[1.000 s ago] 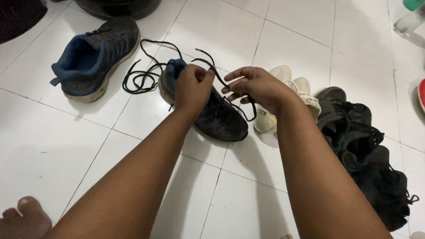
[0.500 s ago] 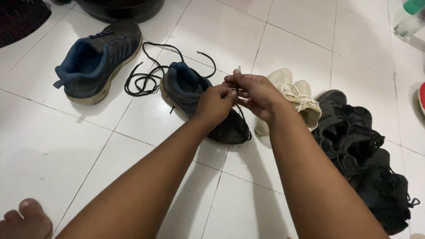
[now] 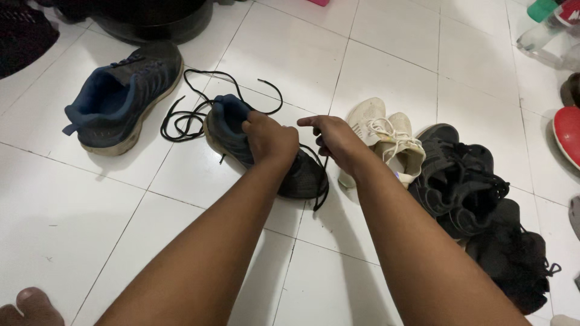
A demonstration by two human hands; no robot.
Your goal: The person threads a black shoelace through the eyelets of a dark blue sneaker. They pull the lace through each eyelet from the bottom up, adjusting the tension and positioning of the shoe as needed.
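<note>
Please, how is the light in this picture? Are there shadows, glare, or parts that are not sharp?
Head view: soft indoor light; the white tile floor shows mild sheen, no hard glare. Both arms cast faint grey shadows toward the camera. The left hand and right hand over the dark shoe look slightly soft. The black shoes lose detail in darkness. Wide lens bends the tile lines a little.

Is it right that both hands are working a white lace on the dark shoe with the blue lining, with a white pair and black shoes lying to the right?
Not quite: the lace is black, not white, as the head view shows. The left hand and right hand are at the dark shoe with the blue lining; the white pair and black shoes lie to the right.
</note>
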